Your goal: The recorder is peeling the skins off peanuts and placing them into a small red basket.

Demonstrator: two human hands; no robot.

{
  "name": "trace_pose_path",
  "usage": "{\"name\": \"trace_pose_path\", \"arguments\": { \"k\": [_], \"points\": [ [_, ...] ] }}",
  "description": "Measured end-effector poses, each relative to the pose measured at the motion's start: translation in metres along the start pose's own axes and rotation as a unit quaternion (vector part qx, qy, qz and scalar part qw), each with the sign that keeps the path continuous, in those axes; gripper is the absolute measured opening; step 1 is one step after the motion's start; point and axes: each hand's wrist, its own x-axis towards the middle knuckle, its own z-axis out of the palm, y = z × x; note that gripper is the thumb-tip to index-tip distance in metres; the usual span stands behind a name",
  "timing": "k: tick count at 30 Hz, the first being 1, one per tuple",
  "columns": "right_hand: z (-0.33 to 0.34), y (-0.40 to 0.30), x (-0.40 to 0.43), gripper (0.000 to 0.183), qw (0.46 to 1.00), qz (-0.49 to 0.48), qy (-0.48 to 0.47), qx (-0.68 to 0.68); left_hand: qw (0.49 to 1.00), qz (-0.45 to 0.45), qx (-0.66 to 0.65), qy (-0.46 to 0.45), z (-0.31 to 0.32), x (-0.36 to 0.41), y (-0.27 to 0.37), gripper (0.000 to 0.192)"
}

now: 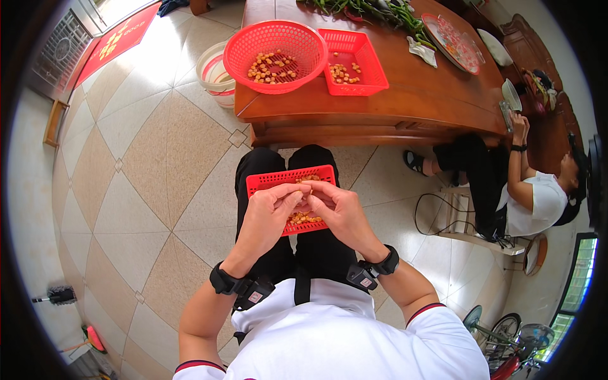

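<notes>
A red plastic basket (256,181) rests on my lap, holding many small yellow-brown seeds (304,218). Above it my left hand (271,211) and my right hand (341,211) come together, thumbs and index fingers pinched at the tips. Between the fingertips sits one small seed, mostly hidden by the fingers. On the table ahead stand a round red colander (275,35) and a rectangular red basket (349,42). Similar seeds lie at the bottom of both.
The brown wooden table (427,102) also bears green peppers (375,12), a crumpled tissue (422,51) and a tray (439,47). A white bucket (213,71) stands by its left corner. At the right a seated person (532,194) handles something at the table's edge.
</notes>
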Motion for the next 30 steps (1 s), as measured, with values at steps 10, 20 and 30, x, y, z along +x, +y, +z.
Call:
{"name": "trace_pose_path", "arguments": {
  "k": [10,20,30],
  "points": [
    [0.000,-0.002,0.001,0.039,0.998,-0.034,0.013,-0.047,0.989,-0.039,-0.140,-0.002,-0.001,-0.003,0.000,0.027],
    [-0.006,-0.011,0.006,0.042,0.999,-0.007,-0.040,0.014,0.978,-0.037,-0.207,-0.001,0.002,-0.006,0.006,0.026],
    [-0.003,-0.004,0.011,0.042,0.997,-0.008,-0.028,0.071,0.981,-0.007,-0.192,-0.017,0.005,-0.004,0.016,0.025]
  ]
}}
